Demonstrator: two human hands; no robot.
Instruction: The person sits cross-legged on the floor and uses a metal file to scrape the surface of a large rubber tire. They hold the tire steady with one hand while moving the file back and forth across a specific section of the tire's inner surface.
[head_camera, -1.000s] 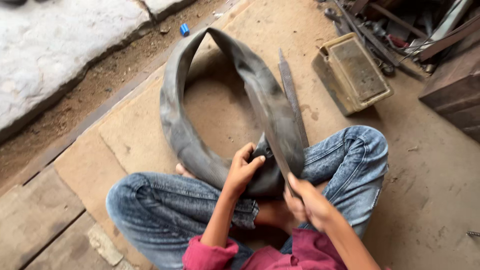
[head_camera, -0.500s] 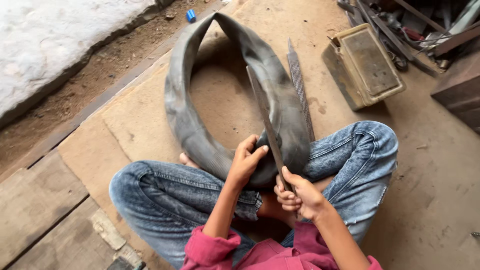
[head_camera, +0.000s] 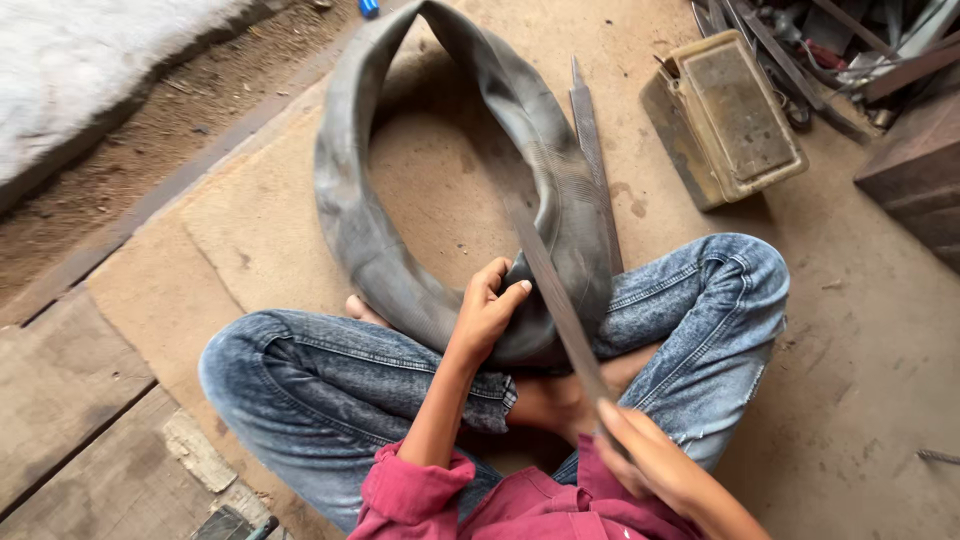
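The left hand (head_camera: 492, 312) was curled over the near edge of a big black rubber inner tube (head_camera: 365, 230), fingers closed on the fold where the tube rested against the person's crossed legs in blue jeans (head_camera: 300, 380). The right hand (head_camera: 655, 465) was wrapped shut around the handle end of a long flat metal file (head_camera: 555, 295), whose blade lay slanted across the rubber just beside the left hand's fingertips. The tube stood half collapsed on the sheet of brown board (head_camera: 260, 220) covering the floor, its far loop leaning away from the person and its near part pinned in the lap. It looked soft and floppy, light for its size, likely to sag or slide wherever it was not held, so a firm pinch on a folded edge close to the worked spot seemed the best hold, with the legs steadying the rest. A second file (head_camera: 592, 140) lay on the board, touching the tube's right side, and a worn rectangular metal can (head_camera: 730, 115) sat further right, near a heap of scrap metal (head_camera: 850, 50) in the corner
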